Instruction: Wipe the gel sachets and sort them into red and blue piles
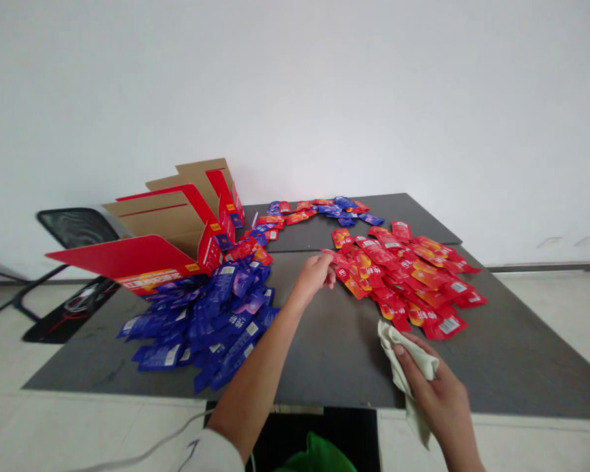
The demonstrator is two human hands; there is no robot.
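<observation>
My left hand reaches across the dark grey table and pinches a red sachet at the left edge of a big heap of red sachets. My right hand rests near the table's front edge, its fingers closed on a crumpled cream cloth that hangs over the edge. A heap of blue sachets lies to the left of my left arm.
An open red and brown cardboard box lies on its side at the back left, spilling sachets. A mixed row of red and blue sachets runs along the far edge. A black chair stands left of the table. Something green sits below the front edge.
</observation>
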